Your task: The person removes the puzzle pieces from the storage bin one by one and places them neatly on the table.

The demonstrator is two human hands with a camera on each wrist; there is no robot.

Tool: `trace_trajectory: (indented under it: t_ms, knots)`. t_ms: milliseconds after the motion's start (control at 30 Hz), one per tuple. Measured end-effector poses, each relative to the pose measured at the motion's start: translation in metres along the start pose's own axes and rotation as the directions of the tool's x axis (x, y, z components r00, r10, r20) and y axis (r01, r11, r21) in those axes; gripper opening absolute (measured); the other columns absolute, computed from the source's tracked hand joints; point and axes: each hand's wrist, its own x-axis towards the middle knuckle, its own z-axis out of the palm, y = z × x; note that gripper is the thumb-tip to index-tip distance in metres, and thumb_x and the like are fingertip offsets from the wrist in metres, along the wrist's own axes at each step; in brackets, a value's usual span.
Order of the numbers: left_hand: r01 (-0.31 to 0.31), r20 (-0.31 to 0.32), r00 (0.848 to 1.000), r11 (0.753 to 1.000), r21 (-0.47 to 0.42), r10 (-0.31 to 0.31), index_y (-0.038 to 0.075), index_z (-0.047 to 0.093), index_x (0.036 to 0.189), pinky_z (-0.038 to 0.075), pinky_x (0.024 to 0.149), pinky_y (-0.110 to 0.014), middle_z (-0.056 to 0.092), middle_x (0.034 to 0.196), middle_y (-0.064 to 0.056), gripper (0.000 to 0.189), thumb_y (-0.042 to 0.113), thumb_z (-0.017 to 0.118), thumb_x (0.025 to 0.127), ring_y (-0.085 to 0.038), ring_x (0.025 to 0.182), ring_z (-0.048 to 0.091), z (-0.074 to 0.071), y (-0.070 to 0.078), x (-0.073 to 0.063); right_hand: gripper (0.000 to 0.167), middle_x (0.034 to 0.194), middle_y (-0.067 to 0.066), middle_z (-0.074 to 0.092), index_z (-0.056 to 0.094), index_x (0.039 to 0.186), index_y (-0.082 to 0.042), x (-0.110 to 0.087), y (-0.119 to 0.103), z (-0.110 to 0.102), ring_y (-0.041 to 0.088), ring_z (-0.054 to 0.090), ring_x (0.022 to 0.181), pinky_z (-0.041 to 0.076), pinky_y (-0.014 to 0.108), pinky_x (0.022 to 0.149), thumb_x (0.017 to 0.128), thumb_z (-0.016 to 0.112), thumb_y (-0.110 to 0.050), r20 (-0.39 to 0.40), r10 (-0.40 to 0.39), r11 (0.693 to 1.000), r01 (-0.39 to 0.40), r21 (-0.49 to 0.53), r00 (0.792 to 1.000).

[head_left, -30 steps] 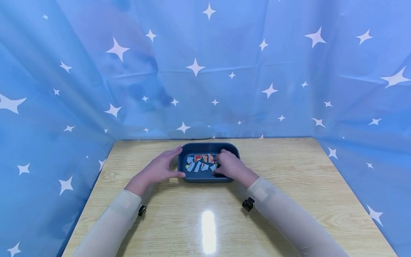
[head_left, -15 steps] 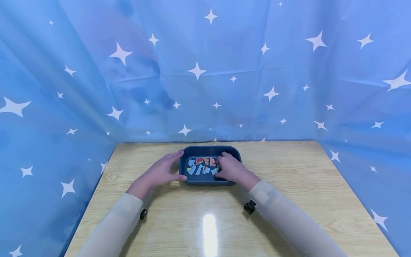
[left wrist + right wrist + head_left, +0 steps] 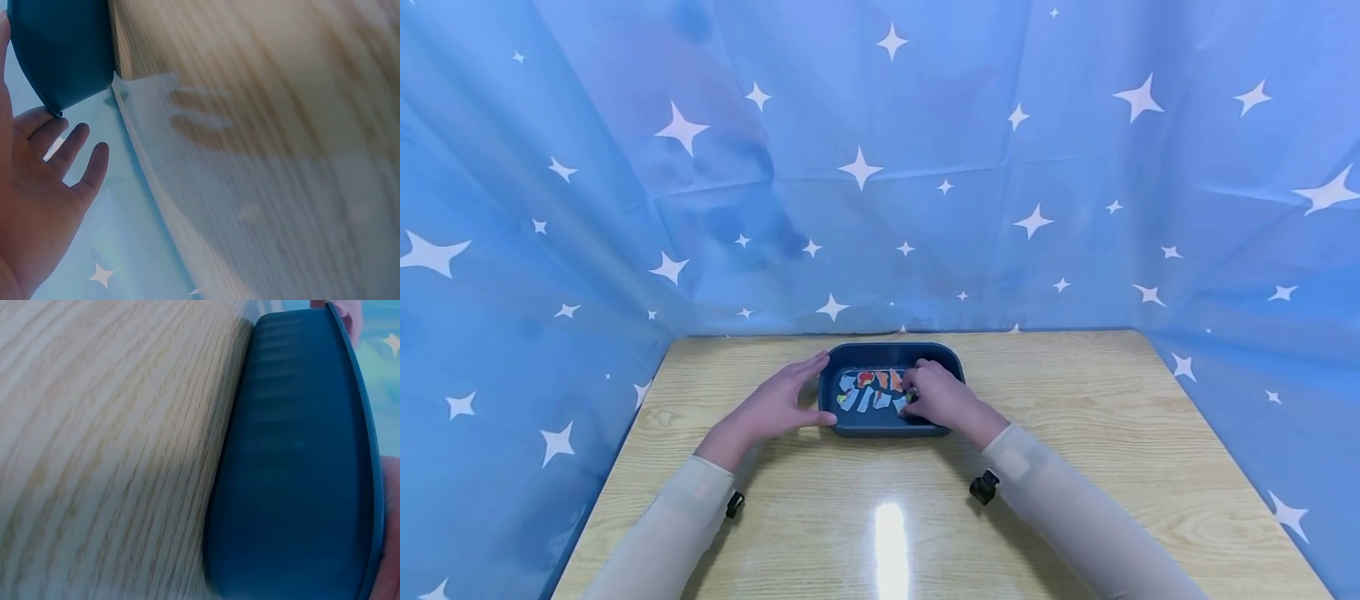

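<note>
A dark blue rectangular tray (image 3: 887, 432) stands near the table's back edge in the head view. On its floor lie torn-looking pieces, among them a red and yellow piece (image 3: 866, 379), an orange piece (image 3: 896, 381) and a pale blue piece (image 3: 882, 401). My left hand (image 3: 777, 403) spans the tray's left end, thumb at the front corner, fingers along the rim; its other fingers spread loosely in the left wrist view. My right hand (image 3: 942, 395) reaches inside at the right, fingers bent down over a small piece (image 3: 901, 404). I cannot tell whether they pinch it.
The wooden table (image 3: 812, 517) extends in front and to both sides of the tray. A blue curtain with white stars (image 3: 859, 168) hangs along the back and sides. A small black device (image 3: 984, 487) sits at the right wrist.
The whole head view has shifted slightly, so everything appears a little lower. The right hand stays over the same corner with small finger movement; the left hand keeps its place at the tray.
</note>
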Motion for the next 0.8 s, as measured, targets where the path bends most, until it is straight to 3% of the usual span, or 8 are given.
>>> trace_trajectory:
  t_ms: [333,800]
  knots:
    - [0.008,0.002,1.000,1.000,-0.006,-0.008,0.020,0.029,0.177,0.030,0.130,-0.063,0.024,0.183,0.005,0.110,0.056,0.089,0.092,-0.040,0.166,0.028,0.0004,0.0007,0.0001,0.040,0.104,0.004,0.066,0.079,0.119,-0.004,-0.0008,-0.0002,-0.0011,0.021,0.054,0.092,0.055,0.042,0.086,0.094,0.092,-0.033,0.018,0.009,1.000,-0.009,-0.018,1.000]
    - [-0.001,0.003,1.000,1.000,0.000,0.001,0.019,0.029,0.177,0.030,0.131,-0.061,0.023,0.183,0.005,0.110,0.056,0.088,0.092,-0.037,0.166,0.027,0.0000,-0.0007,0.0005,0.041,0.113,0.008,0.069,0.077,0.121,-0.003,-0.0001,0.0021,-0.0001,0.024,0.058,0.101,0.056,0.045,0.094,0.097,0.089,-0.033,0.008,0.008,1.000,-0.008,-0.015,1.000]
